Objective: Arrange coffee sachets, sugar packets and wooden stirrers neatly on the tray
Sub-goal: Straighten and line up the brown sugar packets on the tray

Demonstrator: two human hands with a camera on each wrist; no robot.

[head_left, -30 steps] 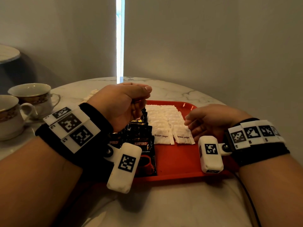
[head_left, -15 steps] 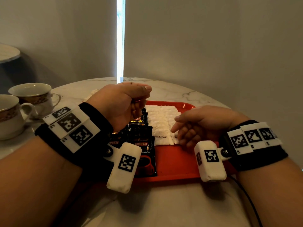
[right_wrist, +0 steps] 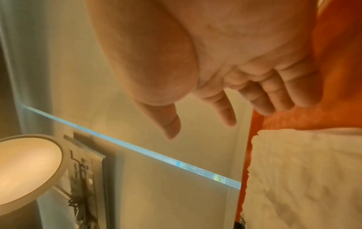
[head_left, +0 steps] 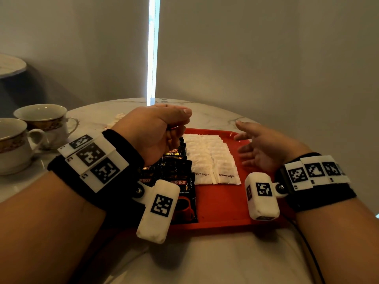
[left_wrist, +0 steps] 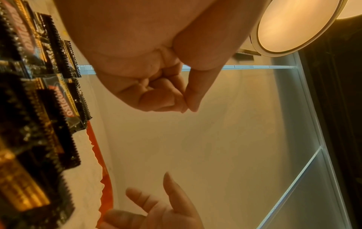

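Note:
A red tray lies on the table in front of me. On its left side black Kopiko coffee sachets overlap in a column. Beside them, white brown-sugar packets lie in two neat rows. My left hand hovers over the far end of the sachets, fingers curled, thumb on the forefinger. In the left wrist view the left hand holds nothing. My right hand floats over the tray's right side, palm turned inward, fingers spread and empty, apart from the packets. No stirrers are in view.
Two patterned teacups stand at the left of the round marble table. Something pale lies on the table behind my left hand. A black cable runs down the right. A wall is close behind.
My right hand has lifted off the near sugar packets and swung right and away, with its fingers spreading. The left hand has stayed put.

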